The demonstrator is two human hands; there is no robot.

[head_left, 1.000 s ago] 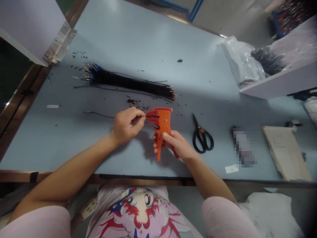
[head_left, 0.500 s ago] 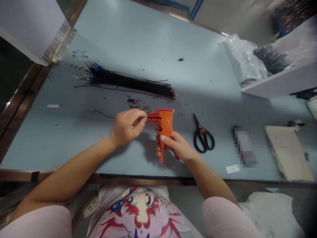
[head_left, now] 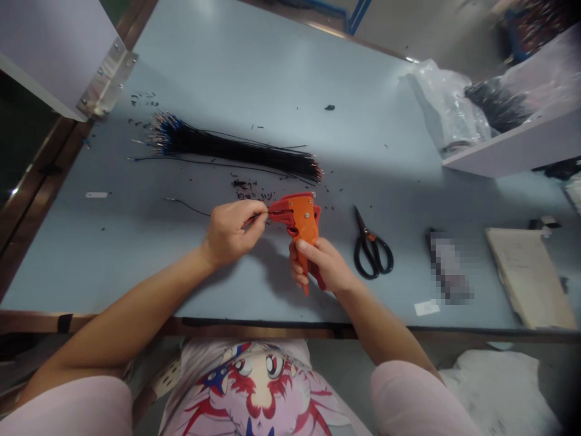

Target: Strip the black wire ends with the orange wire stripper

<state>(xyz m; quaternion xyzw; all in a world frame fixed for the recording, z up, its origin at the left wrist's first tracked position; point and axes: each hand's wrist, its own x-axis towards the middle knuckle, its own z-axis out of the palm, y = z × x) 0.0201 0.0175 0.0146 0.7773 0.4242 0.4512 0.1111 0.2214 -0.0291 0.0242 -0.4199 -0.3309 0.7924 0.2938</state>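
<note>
My right hand [head_left: 320, 261] is wrapped round the handles of an orange and red wire stripper [head_left: 305, 219], whose jaws point left. Pinched in the fingers of my left hand [head_left: 236, 232] is a thin black wire [head_left: 193, 209]; its tail, tipped with a metal terminal, runs out to the left over the table. The wire's other end meets the stripper's jaws, and whether they grip it is too small to tell. Beyond both hands lies a thick bundle of black wires [head_left: 236, 151], with blue and metal terminals at the left and bare copper ends at the right.
Black-handled scissors [head_left: 373, 251] lie right of the stripper. Further right are a pixelated object [head_left: 449, 266], a white label [head_left: 426, 308] and a cardboard piece [head_left: 529, 272]. Black scraps [head_left: 247, 191] litter the table [head_left: 281, 72]. Plastic bags [head_left: 449, 109] sit behind a panel at the right.
The stripper has tilted in my right hand, its handles swinging slightly right and its handles squeezed closer together. A red part now juts out behind its head. My left hand stays almost in place.
</note>
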